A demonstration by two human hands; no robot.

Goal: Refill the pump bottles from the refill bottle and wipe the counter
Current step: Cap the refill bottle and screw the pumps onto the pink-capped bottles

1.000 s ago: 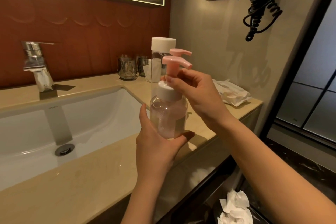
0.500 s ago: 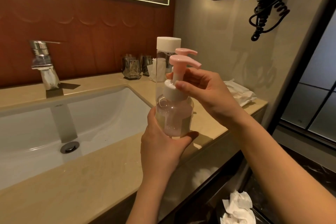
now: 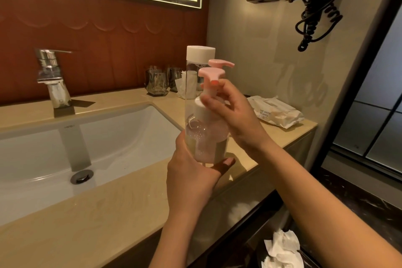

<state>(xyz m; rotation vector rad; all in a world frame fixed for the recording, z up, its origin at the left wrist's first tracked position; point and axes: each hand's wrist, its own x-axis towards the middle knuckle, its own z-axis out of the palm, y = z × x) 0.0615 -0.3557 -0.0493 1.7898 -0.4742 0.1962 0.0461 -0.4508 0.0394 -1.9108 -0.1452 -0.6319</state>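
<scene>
A clear pump bottle (image 3: 206,137) with a pink pump head and white collar is held above the beige counter (image 3: 104,213), holding pale pink liquid with bubbles. My left hand (image 3: 191,176) grips its body from below. My right hand (image 3: 232,111) has its fingers curled round the white collar and pump neck. Behind it stands the tall clear refill bottle (image 3: 196,72) with a white cap, and a second pink pump head (image 3: 219,63) shows behind, its bottle hidden.
A white sink (image 3: 65,148) with a chrome faucet (image 3: 52,76) lies to the left. Two glass tumblers (image 3: 157,81) stand at the back wall. A pack of wet wipes (image 3: 276,112) lies on the counter's right end. Crumpled tissues (image 3: 282,250) sit below. A coiled cord (image 3: 315,13) hangs on the wall.
My right hand's fingers have shifted round the pump collar and the pump head has turned a little. The bottle stays in my left hand at about the same height.
</scene>
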